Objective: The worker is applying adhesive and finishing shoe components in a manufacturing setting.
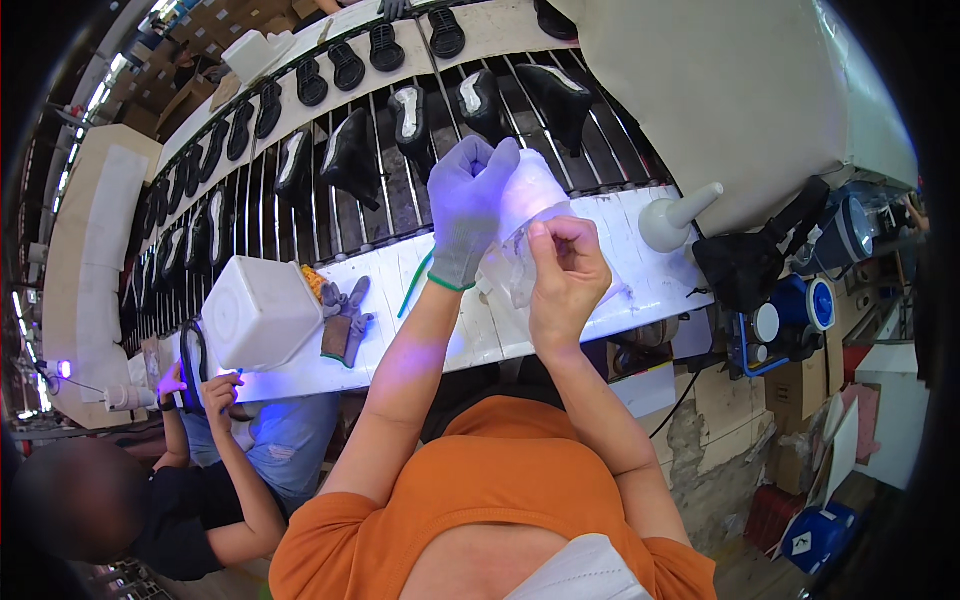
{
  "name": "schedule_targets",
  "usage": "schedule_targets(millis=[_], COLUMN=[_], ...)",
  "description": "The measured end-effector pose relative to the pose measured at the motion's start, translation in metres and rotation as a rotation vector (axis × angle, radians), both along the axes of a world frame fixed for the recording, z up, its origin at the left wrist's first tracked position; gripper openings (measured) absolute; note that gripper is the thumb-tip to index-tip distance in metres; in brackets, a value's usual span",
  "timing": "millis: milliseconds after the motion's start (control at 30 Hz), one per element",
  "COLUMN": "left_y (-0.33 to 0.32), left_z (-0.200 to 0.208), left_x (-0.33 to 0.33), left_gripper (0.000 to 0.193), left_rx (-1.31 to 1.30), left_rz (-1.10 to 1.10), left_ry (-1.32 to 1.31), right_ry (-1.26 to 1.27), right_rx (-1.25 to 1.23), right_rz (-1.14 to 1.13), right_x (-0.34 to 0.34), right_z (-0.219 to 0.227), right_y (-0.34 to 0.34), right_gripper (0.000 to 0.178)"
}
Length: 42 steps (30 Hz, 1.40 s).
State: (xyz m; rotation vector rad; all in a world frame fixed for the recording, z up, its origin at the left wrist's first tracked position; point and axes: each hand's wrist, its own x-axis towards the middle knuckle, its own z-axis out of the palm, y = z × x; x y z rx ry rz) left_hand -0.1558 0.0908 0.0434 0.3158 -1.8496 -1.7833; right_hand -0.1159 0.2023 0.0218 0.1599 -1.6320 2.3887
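My left hand [468, 208] wears a pale grey glove with a green cuff. Its fingers are curled closed beside a crumpled white bundle [532, 188] lit bright violet; what they grip is hidden. A piece of clear plastic film [519, 262] hangs between my hands, just in front of the bundle. Bare and without a glove, my right hand [570, 280] pinches the film between thumb and fingers. Both hands are over the white work ledge [440, 330]. Beyond them, black shoe uppers [408, 120] with whitish undersides rest on a conveyor of metal rods.
A white squeeze bottle [672, 222] stands to the right. On the left sit a white square tub [258, 315] and a grey work glove [346, 325]. Black soles [384, 47] line the far strip. A co-worker [215, 480] at left holds a dark sole.
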Motion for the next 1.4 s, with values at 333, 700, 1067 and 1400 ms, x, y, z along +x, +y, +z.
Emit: schedule_targets(millis=[333,700,1067,1400], left_y=[-0.001,-0.001,-0.011,-0.026], left_z=[-0.004,-0.007,-0.002,0.001], left_x=[-0.001,-0.005,-0.009,-0.020], left_gripper=[0.034,0.034,0.036,0.029], left_rx=[-0.005,0.037,-0.094,0.082], left_rz=[0.013,0.005,0.021,-0.040], left_ry=[-0.004,0.002,-0.012,-0.054], right_ry=[-0.048,0.295,0.609,0.767], right_rx=[-0.022,0.270,0.582,0.621], right_rz=[0.085,0.043,0.197,0.423], right_x=[0.003,0.004,-0.023,-0.059], right_z=[0.002,-0.013,-0.012,0.000], right_y=[0.008,0.009,0.028,0.029], right_gripper=[0.008,0.028,0.029,0.040])
